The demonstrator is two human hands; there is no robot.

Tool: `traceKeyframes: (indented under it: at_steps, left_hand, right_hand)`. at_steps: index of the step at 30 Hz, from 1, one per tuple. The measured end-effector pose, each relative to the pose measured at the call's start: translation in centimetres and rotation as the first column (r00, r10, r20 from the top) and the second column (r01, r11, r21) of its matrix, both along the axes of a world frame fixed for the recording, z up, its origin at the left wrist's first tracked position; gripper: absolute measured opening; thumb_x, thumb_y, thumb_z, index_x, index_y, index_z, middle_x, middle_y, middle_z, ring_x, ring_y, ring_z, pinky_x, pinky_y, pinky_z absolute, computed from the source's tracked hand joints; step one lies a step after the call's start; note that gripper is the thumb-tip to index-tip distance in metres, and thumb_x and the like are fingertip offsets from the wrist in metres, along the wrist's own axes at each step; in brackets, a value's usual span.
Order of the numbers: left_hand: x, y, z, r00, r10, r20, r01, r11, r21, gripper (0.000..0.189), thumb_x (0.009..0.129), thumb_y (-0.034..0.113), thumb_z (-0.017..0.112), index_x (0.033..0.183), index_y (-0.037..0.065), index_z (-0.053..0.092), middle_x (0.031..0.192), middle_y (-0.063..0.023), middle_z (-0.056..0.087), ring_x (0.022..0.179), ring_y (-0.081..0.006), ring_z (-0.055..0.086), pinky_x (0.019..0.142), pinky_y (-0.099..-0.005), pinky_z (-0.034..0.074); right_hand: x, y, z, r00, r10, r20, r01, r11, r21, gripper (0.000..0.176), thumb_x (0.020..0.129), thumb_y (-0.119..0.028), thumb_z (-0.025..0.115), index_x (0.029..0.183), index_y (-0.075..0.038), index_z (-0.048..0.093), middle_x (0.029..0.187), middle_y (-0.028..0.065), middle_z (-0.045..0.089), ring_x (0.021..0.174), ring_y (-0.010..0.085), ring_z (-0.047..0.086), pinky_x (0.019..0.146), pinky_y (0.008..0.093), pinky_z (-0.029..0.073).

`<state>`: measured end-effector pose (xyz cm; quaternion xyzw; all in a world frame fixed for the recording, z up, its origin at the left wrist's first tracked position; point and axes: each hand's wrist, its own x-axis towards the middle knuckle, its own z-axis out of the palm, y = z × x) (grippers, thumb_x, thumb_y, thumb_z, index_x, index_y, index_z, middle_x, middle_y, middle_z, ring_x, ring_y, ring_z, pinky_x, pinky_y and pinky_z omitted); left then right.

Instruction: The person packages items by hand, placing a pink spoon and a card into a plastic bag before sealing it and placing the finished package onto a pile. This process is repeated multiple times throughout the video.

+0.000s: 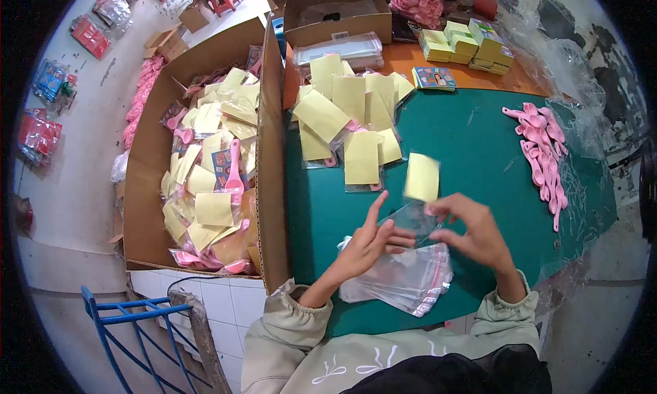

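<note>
A clear plastic bag (409, 217) with a pale yellow card (422, 178) at its far end lies in front of me over the green mat. My right hand (473, 228) has its curled fingers at the right edge of this bag, just below the card. My left hand (369, 249) is open at the bag's left side, index finger stretched away from me and the other fingers reaching across the bag's near part. Beneath both hands lies a fanned stack of clear plastic bags (404, 282). Farther off is a pile of bagged yellow cards (350, 99), some with pink spoons.
To the left stands a tall cardboard box (272, 161) full of bagged cards and pink spoons. Loose pink spoons (540, 154) lie at the mat's right. Card stacks (472, 43), more clear bags (342, 52) and an open carton (335, 17) line the back.
</note>
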<state>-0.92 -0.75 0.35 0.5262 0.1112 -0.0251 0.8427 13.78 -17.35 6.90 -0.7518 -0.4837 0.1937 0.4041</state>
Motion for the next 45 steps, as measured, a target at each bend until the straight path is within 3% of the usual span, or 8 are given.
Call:
traceKeyframes:
  at_steps: [4,7,10,21,29,32,38,45]
  left_hand:
    - [-0.5,0.2,-0.4,0.997,-0.033,-0.071,0.042,0.991,0.125,0.055,0.099,0.018,0.031,0.143,0.013,-0.001,0.107,-0.0216,0.059,0.095,-0.0256,0.062,0.078,-0.0343,0.053]
    - [-0.4,0.3,-0.3,0.993,0.020,-0.116,0.011,0.965,0.261,0.053,0.097,0.015,0.035,0.141,0.009,0.006,0.096,-0.0192,0.063,0.084,-0.0236,0.066,0.071,-0.0334,0.055]
    - [-0.1,0.5,0.3,0.983,0.094,-0.159,-0.023,0.917,0.399,0.046,0.096,0.012,0.037,0.137,0.007,0.016,0.086,-0.0164,0.064,0.076,-0.0219,0.067,0.065,-0.0321,0.056]
    - [-0.4,1.3,0.6,0.974,0.164,-0.157,-0.065,0.863,0.500,0.023,0.097,0.013,0.035,0.117,0.003,0.033,0.075,-0.0128,0.063,0.068,-0.0187,0.067,0.058,-0.0286,0.055]
    - [0.2,1.0,0.7,0.963,0.175,-0.204,-0.142,0.976,0.168,0.031,0.096,0.015,0.041,0.123,0.004,0.028,0.082,-0.0146,0.064,0.073,-0.0196,0.066,0.061,-0.0295,0.055]
    - [0.3,0.9,0.3,0.988,0.063,-0.139,-0.034,0.979,0.201,0.039,0.096,0.015,0.043,0.129,0.006,0.024,0.089,-0.0147,0.064,0.084,-0.0193,0.065,0.068,-0.0309,0.054]
    - [0.0,0.9,-0.1,0.989,-0.099,-0.106,0.116,0.979,0.166,0.047,0.094,0.014,0.047,0.135,0.009,0.024,0.096,-0.0129,0.063,0.091,-0.0177,0.062,0.078,-0.0303,0.052]
    - [0.0,0.6,0.6,0.986,-0.060,-0.155,0.038,0.989,-0.145,0.051,0.096,0.021,0.043,0.141,0.012,0.020,0.096,-0.0122,0.061,0.094,-0.0161,0.059,0.081,-0.0303,0.050]
  right_hand:
    - [-0.5,-0.3,-1.2,0.952,0.231,0.200,-0.201,0.966,-0.161,0.035,0.076,-0.020,0.067,0.105,-0.005,0.055,0.106,0.0156,0.053,0.094,0.0307,0.057,0.076,0.0382,0.048]
    - [-1.0,0.6,-2.0,0.987,0.104,0.124,-0.072,0.967,-0.243,0.030,0.077,-0.019,0.067,0.101,-0.004,0.056,0.105,0.0162,0.054,0.099,0.0329,0.055,0.078,0.0396,0.048]
    - [-1.6,1.6,-3.5,0.987,0.062,0.150,-0.041,0.990,-0.137,0.024,0.075,-0.015,0.068,0.095,-0.005,0.058,0.093,0.0116,0.053,0.081,0.0270,0.058,0.069,0.0358,0.048]
    - [-3.0,3.7,-6.2,0.934,0.072,0.349,-0.024,0.990,-0.141,0.020,0.074,-0.015,0.067,0.086,-0.004,0.054,0.084,0.0115,0.051,0.086,0.0290,0.054,0.073,0.0400,0.042]
    - [-0.7,2.2,-2.3,0.995,0.104,0.008,-0.101,0.981,-0.164,0.017,0.075,-0.014,0.066,0.084,-0.005,0.054,0.083,0.0094,0.055,0.082,0.0269,0.055,0.070,0.0361,0.040]
    - [0.1,1.5,-2.3,0.946,0.322,0.043,-0.301,0.919,-0.253,0.020,0.074,-0.017,0.067,0.084,-0.005,0.054,0.085,0.0104,0.054,0.083,0.0273,0.054,0.071,0.0367,0.041]
    - [-1.3,1.9,-2.9,0.977,0.214,0.006,-0.210,0.964,-0.160,0.022,0.073,-0.019,0.069,0.083,-0.005,0.056,0.084,0.0090,0.053,0.081,0.0265,0.053,0.072,0.0352,0.041]
    - [-2.6,2.2,-3.0,0.906,0.252,0.340,-0.233,0.968,-0.097,0.016,0.070,-0.013,0.065,0.080,-0.005,0.055,0.082,0.0093,0.050,0.082,0.0252,0.051,0.071,0.0372,0.040]
